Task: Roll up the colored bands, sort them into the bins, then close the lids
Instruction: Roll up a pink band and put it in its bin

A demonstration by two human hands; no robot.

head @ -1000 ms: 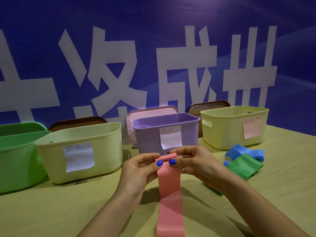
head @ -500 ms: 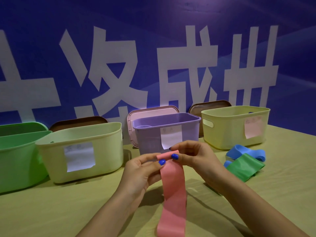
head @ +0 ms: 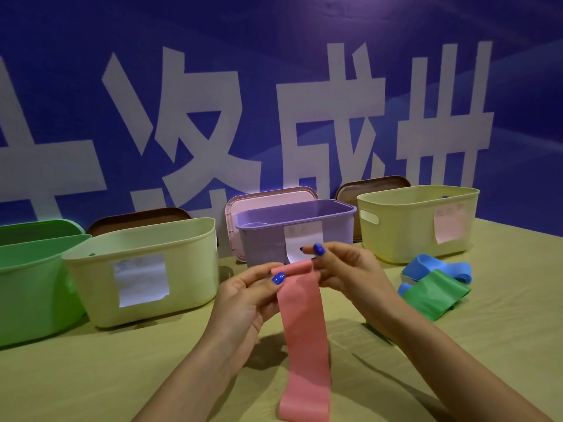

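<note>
A pink band point(head: 303, 330) hangs in the air above the table point(head: 76, 376), its top edge curled into the first small turn of a roll, so the rolling step looks only just begun. The left hand point(head: 243, 303) and right hand point(head: 344, 269) each pinch that top edge, fingers closed on it at either side. Next, I judge, the fingers must wind down the loose length; a blue band point(head: 435, 266) and green band point(head: 435, 292) wait at right, near four open bins, the purple bin point(head: 268, 239) just beyond.
</note>
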